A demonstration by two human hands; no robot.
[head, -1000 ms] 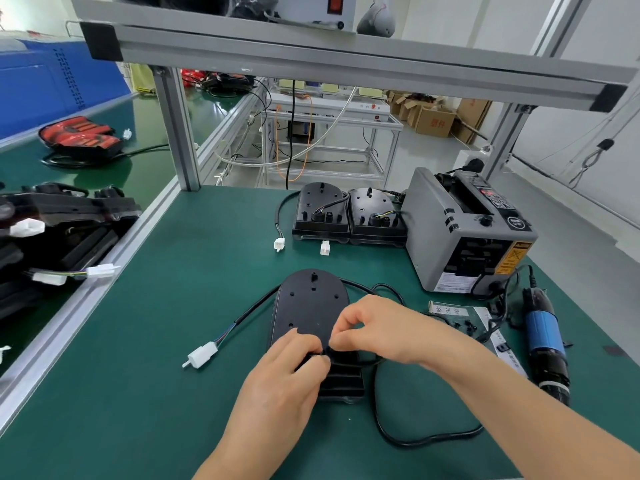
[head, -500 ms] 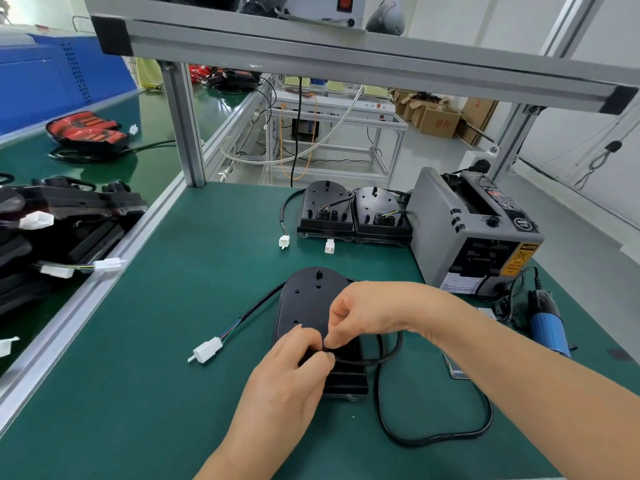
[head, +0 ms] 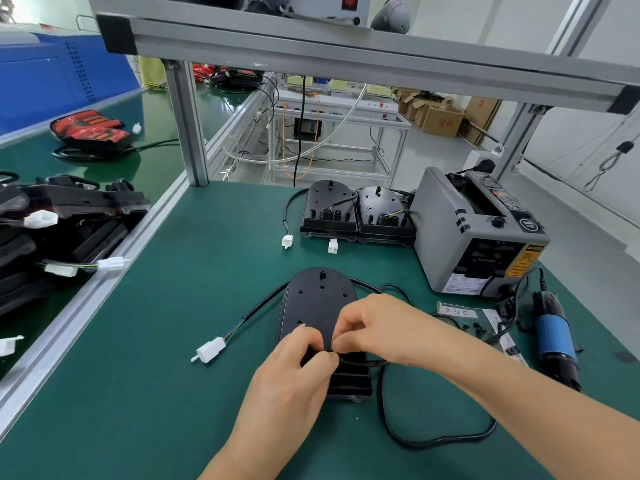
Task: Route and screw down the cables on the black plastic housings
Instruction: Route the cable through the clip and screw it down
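A black plastic housing lies flat on the green mat in front of me. Its black cable loops off to the right, and another lead runs left to a white connector. My left hand rests on the housing's near end with fingertips curled onto the cable there. My right hand pinches the same cable against the housing, thumb and forefinger together. What lies under the fingers is hidden.
Two more black housings with cables and white plugs stand at the back. A grey tape dispenser sits to the right, a blue electric screwdriver beside it. Small black clips lie near paper strips. A frame post rises at the back left.
My right hand drew the cable loop in toward the housing's near end. Both hands stay on the same spot, fingers closing tighter together.
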